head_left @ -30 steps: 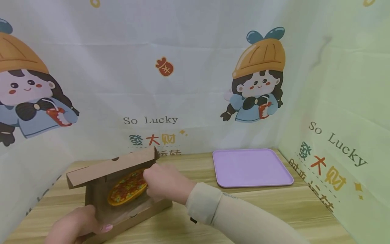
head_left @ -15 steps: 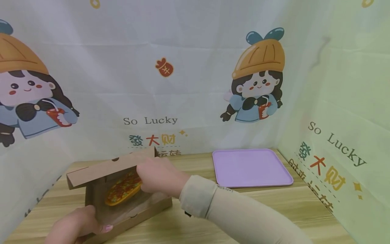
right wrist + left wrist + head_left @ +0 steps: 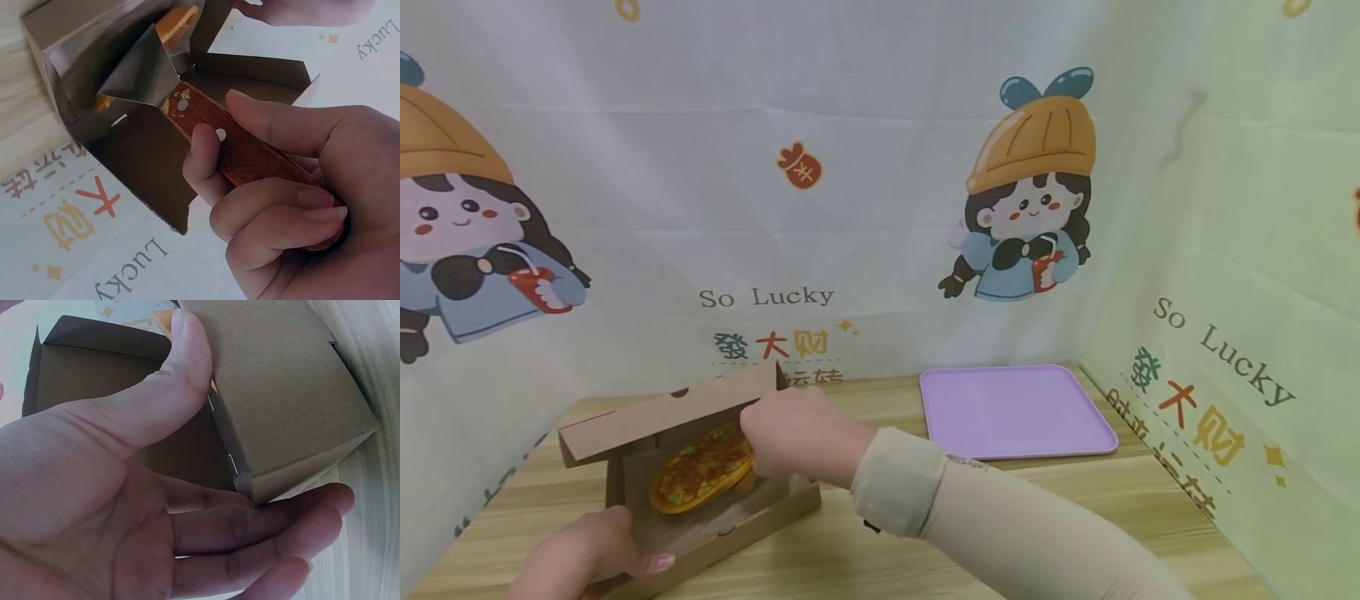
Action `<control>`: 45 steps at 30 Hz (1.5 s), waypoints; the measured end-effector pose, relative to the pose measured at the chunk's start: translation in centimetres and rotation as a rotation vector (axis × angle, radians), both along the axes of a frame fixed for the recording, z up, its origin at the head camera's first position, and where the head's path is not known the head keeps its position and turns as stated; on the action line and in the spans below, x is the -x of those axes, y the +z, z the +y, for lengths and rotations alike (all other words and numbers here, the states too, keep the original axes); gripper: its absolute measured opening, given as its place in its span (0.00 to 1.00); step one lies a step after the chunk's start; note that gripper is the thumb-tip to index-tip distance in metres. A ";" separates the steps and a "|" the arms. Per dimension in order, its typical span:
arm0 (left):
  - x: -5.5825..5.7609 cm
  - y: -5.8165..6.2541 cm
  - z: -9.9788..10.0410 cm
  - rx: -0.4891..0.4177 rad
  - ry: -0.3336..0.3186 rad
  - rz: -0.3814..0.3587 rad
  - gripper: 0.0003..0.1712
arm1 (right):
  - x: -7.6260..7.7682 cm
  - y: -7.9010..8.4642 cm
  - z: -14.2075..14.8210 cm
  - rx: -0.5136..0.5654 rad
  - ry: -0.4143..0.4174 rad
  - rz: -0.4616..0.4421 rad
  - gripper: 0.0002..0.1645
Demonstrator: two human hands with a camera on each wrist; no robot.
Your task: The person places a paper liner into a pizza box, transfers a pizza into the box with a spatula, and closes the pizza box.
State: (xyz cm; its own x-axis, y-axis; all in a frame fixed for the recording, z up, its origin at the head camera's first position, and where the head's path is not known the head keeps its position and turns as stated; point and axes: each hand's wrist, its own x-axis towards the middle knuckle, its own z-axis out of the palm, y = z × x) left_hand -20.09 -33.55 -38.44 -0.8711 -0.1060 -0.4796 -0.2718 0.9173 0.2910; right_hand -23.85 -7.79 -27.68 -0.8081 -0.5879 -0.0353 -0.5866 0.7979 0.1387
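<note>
An oval toy pizza with red and green topping sits inside the brown cardboard pizza box, its right end tipped up. The box's lid stands partly raised at the back. My right hand reaches over the box from the right and grips the wooden handle of a scraper. In the right wrist view the scraper's flat metal blade overlaps the pizza, hiding much of it. With my left hand I hold the box's near left corner, thumb at the wall's inner side and fingers beneath the corner outside.
A purple tray lies at the back right of the wood-grain table. White printed cloth hangs round the table on the back and sides. The raised lid overhangs the rear of the box.
My right hand has moved left, then slightly back right, with the scraper. The pizza has shifted left in the box and its right end has lifted. The left hand stays at the corner.
</note>
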 end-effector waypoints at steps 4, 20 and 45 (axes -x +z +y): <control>0.1 -0.2 -0.2 0.012 -0.004 0.002 0.63 | -0.2 0.3 0.2 -0.001 -0.013 -0.018 0.04; 1.0 -2.0 -1.6 0.014 -0.022 0.007 0.65 | 0.0 1.1 1.3 -0.051 -0.055 -0.131 0.16; 0.7 -1.1 -1.1 -0.007 -0.035 0.000 0.71 | 0.2 2.8 2.2 -0.090 -0.094 -0.227 0.05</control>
